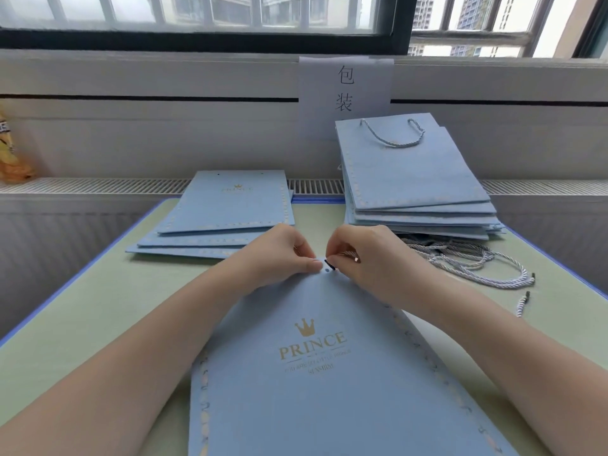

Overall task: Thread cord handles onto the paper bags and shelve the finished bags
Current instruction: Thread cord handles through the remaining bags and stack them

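Note:
A flat light-blue paper bag (316,373) printed with a gold crown and "PRINCE" lies on the table in front of me. My left hand (283,255) pinches its top edge beside a small punched hole. My right hand (358,258) pinches the black tip of a cord right at that hole. Most of that cord is hidden under my right hand. A heap of grey-white twisted cords (467,258) lies on the table to the right.
A stack of handle-less blue bags (227,209) lies at the back left. A taller stack of bags (414,179) at the back right has a cord handle on its top one. The green table (98,307) ends at a radiator grille under the window. A paper sign (345,87) hangs behind.

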A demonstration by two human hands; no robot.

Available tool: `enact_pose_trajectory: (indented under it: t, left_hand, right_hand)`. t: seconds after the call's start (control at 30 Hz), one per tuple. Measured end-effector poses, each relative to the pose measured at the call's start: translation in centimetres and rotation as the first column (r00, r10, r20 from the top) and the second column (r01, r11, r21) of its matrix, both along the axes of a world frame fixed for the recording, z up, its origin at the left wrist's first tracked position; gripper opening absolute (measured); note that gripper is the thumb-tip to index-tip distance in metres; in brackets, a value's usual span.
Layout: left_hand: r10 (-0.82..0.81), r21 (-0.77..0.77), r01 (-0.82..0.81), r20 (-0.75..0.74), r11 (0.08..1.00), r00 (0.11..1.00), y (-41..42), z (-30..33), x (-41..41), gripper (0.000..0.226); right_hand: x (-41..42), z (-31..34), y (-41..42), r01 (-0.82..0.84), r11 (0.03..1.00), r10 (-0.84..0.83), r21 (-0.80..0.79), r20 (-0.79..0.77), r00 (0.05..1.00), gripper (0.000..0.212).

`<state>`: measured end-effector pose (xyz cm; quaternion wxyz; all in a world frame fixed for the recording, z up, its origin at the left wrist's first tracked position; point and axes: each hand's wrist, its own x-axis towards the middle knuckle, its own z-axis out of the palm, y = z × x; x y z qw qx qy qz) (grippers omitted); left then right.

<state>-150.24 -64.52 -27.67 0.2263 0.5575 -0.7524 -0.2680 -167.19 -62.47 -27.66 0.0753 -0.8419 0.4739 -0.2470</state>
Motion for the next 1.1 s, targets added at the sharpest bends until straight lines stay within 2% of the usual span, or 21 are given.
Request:
enact_pose_trajectory:
  t: [0.07,0.2,0.43,0.57,0.73,0.9,1.1]
  left_hand:
    - [-0.001,0.012,0.001,-0.012,1.0,1.0,0.11,0.06,-0.01,0.017]
    - [0.004,0.035,-0.003,-0.027,0.999,1.0,0.18,0.12,0.02,0.016]
    - [0.004,0.047,-0.001,-0.056,0.999,0.998,0.23,0.16,0.08,0.008]
    - [0.003,0.063,0.001,-0.064,0.998,0.998,0.19,0.21,0.19,0.012]
    - [0.008,0.056,-0.003,-0.099,0.998,0.995,-0.02,0.27,0.35,0.013]
    - [0.017,0.049,-0.012,-0.108,0.999,0.994,-0.07,0.21,0.43,0.01]
    - [0.01,0.065,-0.001,-0.134,0.998,0.991,0.3,0.71,0.29,0.011]
  right_hand:
    - [0.13,-0.09,0.05,-0.008,1.0,0.007,-0.019,-0.024,1.0,0.007]
    - [0.08,-0.36,-0.11,-0.004,1.0,0.007,-0.029,0.114,0.993,0.008]
    - [0.36,-1.01,-0.43,-0.006,0.998,0.017,-0.062,0.177,0.984,0.018]
    - [0.32,-1.01,-0.47,-0.005,1.0,0.008,-0.016,0.202,0.979,0.018]
    - [0.02,-0.76,-0.15,-0.055,0.996,0.028,0.073,0.322,0.946,0.026]
    - [0.02,-0.69,-0.15,-0.045,0.998,0.033,0.037,0.277,0.96,0.021]
    - [0.24,-0.96,-0.19,-0.053,0.985,0.07,-0.167,0.096,0.993,0.015]
